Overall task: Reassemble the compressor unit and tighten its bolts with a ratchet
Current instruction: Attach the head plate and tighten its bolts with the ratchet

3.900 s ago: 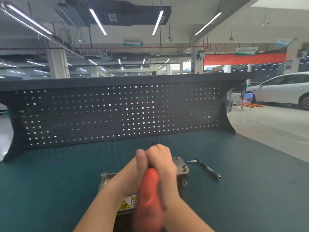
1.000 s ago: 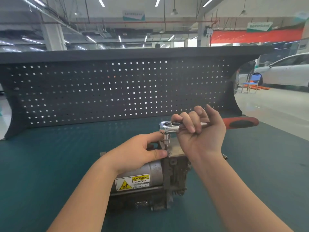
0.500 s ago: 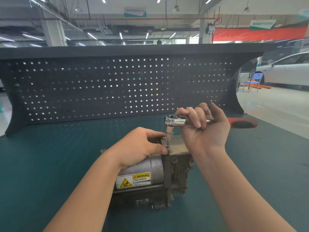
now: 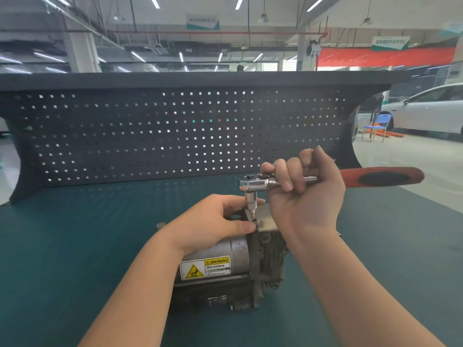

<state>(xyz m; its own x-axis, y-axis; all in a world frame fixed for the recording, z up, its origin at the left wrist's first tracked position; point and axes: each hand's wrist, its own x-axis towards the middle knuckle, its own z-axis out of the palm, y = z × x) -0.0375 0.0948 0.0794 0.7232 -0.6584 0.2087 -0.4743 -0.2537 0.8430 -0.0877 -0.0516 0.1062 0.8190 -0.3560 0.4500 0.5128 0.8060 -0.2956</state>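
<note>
The compressor unit (image 4: 225,271) lies on the green bench mat, a yellow hot-surface warning label on its metal cylinder. My right hand (image 4: 305,196) grips the steel shank of the ratchet (image 4: 253,182), whose red and black handle (image 4: 383,177) sticks out to the right. The ratchet's socket bit points straight down onto a bolt (image 4: 254,220) on the unit's top plate. My left hand (image 4: 213,221) rests on the compressor, with thumb and forefinger pinching around the bit's tip at the bolt.
A dark perforated back panel (image 4: 150,131) stands along the far edge of the bench. The green mat (image 4: 75,246) spreads to both sides. Beyond the bench at the right are a white car (image 4: 431,108) and a blue chair (image 4: 378,126).
The ratchet went from a two-handed grip on its handle to a right-hand grip near the head. Over the last second its head shifted slightly while my left fingers stayed at the bolt.
</note>
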